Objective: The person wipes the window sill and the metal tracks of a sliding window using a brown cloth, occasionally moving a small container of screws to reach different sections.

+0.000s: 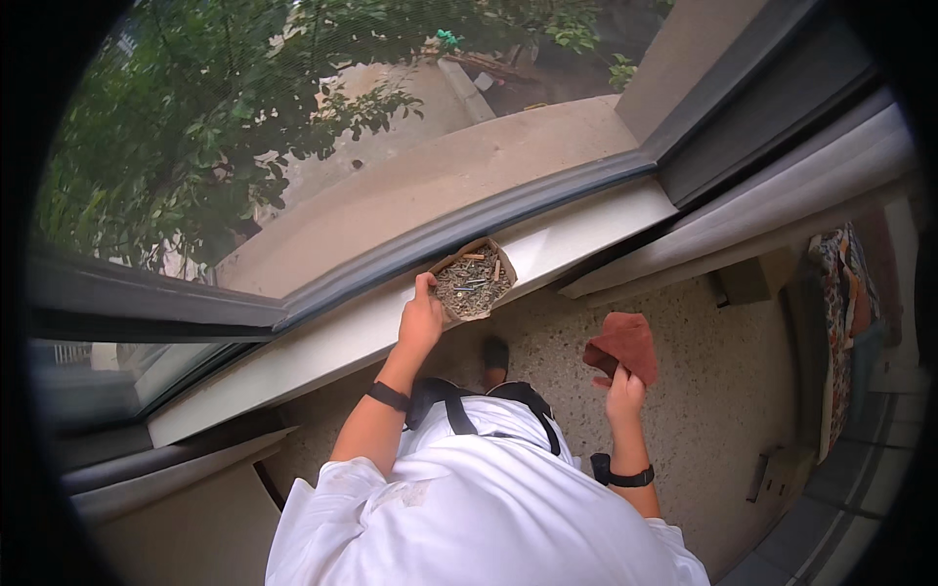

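Observation:
My left hand [423, 316] grips the left rim of a small open cardboard box [513, 272] at the white window sill [344, 343]. Loose screws and similar small hardware [469, 282] fill the box, with a few longer bolts on top. Whether the box rests on the sill or is lifted slightly, I cannot tell. Off to the right, my right hand [624, 392] holds a reddish-brown cloth [623, 344] bunched above the floor, well apart from the box.
A dark window frame [469, 220] runs behind the sill, with an outer ledge [440, 190] and leafy branches [220, 124] beyond. A pale curtain [740, 212] hangs at the right. Below lies a speckled floor [703, 366]; a bed with patterned fabric [835, 315] stands far right.

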A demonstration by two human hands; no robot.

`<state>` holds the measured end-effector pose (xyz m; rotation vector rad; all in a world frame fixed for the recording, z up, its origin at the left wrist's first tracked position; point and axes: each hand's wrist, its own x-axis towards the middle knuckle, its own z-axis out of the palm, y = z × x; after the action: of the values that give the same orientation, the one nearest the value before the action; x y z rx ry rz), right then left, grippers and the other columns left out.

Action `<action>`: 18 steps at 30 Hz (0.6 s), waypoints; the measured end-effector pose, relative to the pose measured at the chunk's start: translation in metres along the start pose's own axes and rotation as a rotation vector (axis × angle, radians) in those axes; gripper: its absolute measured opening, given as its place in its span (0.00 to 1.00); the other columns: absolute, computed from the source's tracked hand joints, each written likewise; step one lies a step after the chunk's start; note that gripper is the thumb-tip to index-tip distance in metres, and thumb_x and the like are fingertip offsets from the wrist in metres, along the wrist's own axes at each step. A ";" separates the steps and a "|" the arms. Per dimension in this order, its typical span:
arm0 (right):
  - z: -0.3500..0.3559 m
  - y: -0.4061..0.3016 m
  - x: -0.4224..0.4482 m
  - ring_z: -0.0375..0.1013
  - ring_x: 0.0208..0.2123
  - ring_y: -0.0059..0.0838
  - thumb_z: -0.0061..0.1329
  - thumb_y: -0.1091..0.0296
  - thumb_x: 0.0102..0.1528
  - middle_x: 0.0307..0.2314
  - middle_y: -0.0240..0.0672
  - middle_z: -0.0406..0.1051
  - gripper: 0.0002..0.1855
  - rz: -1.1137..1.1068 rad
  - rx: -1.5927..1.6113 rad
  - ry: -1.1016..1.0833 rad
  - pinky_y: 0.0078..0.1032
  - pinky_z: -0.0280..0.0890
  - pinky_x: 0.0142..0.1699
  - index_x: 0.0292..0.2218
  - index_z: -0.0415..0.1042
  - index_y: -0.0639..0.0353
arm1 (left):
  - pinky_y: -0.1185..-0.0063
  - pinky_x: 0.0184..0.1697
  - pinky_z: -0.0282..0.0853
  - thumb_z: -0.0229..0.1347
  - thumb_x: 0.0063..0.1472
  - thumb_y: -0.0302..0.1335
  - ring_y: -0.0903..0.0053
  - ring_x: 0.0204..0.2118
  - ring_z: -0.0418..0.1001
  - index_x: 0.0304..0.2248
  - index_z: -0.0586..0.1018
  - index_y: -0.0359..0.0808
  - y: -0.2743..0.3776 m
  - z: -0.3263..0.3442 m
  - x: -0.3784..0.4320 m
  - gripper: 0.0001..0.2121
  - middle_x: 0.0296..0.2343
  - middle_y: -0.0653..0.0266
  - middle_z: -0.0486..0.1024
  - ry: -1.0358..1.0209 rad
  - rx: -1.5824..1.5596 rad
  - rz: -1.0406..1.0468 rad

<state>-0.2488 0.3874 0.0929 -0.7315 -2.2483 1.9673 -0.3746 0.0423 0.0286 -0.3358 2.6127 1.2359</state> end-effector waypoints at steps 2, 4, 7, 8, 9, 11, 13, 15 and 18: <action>0.022 0.009 -0.002 0.78 0.41 0.36 0.34 0.68 0.66 0.48 0.40 0.68 0.19 -0.017 0.021 -0.105 0.28 0.78 0.31 0.56 0.61 0.64 | 0.50 0.34 0.65 0.44 0.63 0.22 0.39 0.30 0.73 0.48 0.60 0.43 -0.021 -0.022 -0.020 0.15 0.24 0.37 0.74 0.061 0.021 0.077; 0.045 0.016 0.003 0.77 0.40 0.36 0.35 0.70 0.66 0.48 0.41 0.68 0.19 -0.037 -0.004 -0.196 0.28 0.78 0.31 0.56 0.60 0.65 | 0.52 0.38 0.66 0.44 0.63 0.22 0.42 0.34 0.74 0.46 0.64 0.41 -0.039 -0.043 -0.040 0.12 0.29 0.40 0.76 0.072 0.053 0.074; 0.087 0.018 0.009 0.76 0.41 0.34 0.34 0.71 0.65 0.49 0.41 0.67 0.20 -0.084 -0.113 -0.307 0.27 0.78 0.33 0.56 0.60 0.65 | 0.60 0.40 0.68 0.44 0.63 0.21 0.47 0.38 0.74 0.40 0.71 0.35 -0.088 -0.070 -0.068 0.08 0.33 0.47 0.77 0.172 -0.026 0.101; 0.104 0.016 0.010 0.75 0.43 0.32 0.33 0.72 0.65 0.49 0.39 0.67 0.20 -0.102 -0.158 -0.370 0.26 0.77 0.34 0.57 0.60 0.63 | 0.60 0.40 0.68 0.44 0.62 0.21 0.47 0.38 0.74 0.39 0.72 0.35 -0.103 -0.085 -0.079 0.07 0.33 0.47 0.77 0.213 -0.044 0.063; 0.120 0.012 0.007 0.74 0.44 0.30 0.32 0.72 0.65 0.49 0.38 0.67 0.20 -0.121 -0.205 -0.423 0.25 0.77 0.35 0.57 0.61 0.62 | 0.60 0.40 0.68 0.45 0.62 0.21 0.47 0.39 0.74 0.38 0.72 0.35 -0.122 -0.101 -0.091 0.07 0.33 0.47 0.77 0.247 -0.066 0.032; 0.161 -0.001 0.000 0.72 0.46 0.31 0.33 0.73 0.64 0.51 0.40 0.63 0.21 -0.256 -0.250 -0.532 0.27 0.78 0.36 0.58 0.59 0.62 | 0.62 0.41 0.68 0.45 0.62 0.20 0.48 0.39 0.74 0.37 0.73 0.34 -0.157 -0.137 -0.111 0.07 0.32 0.48 0.77 0.336 -0.072 0.004; 0.203 -0.012 -0.016 0.74 0.44 0.34 0.33 0.75 0.65 0.50 0.41 0.63 0.21 -0.360 -0.229 -0.626 0.30 0.80 0.36 0.58 0.57 0.63 | 0.62 0.41 0.68 0.45 0.61 0.20 0.48 0.40 0.74 0.37 0.73 0.35 -0.198 -0.169 -0.131 0.07 0.33 0.48 0.77 0.427 -0.047 -0.074; 0.246 -0.032 -0.039 0.74 0.43 0.34 0.33 0.76 0.65 0.50 0.42 0.63 0.21 -0.339 -0.173 -0.711 0.32 0.80 0.36 0.58 0.56 0.63 | 0.62 0.41 0.68 0.45 0.62 0.20 0.48 0.40 0.73 0.38 0.73 0.35 -0.235 -0.210 -0.150 0.07 0.33 0.47 0.77 0.493 -0.053 -0.127; 0.300 -0.036 -0.072 0.76 0.39 0.35 0.33 0.76 0.65 0.48 0.43 0.64 0.20 -0.304 -0.152 -0.782 0.31 0.80 0.35 0.57 0.56 0.64 | 0.59 0.41 0.67 0.45 0.64 0.24 0.48 0.40 0.73 0.39 0.72 0.39 -0.301 -0.272 -0.176 0.06 0.34 0.48 0.77 0.554 0.011 -0.239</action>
<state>-0.3017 0.0816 0.0915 0.4644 -2.6872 2.1687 -0.1474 -0.3367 0.0315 -1.0915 2.8934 1.1724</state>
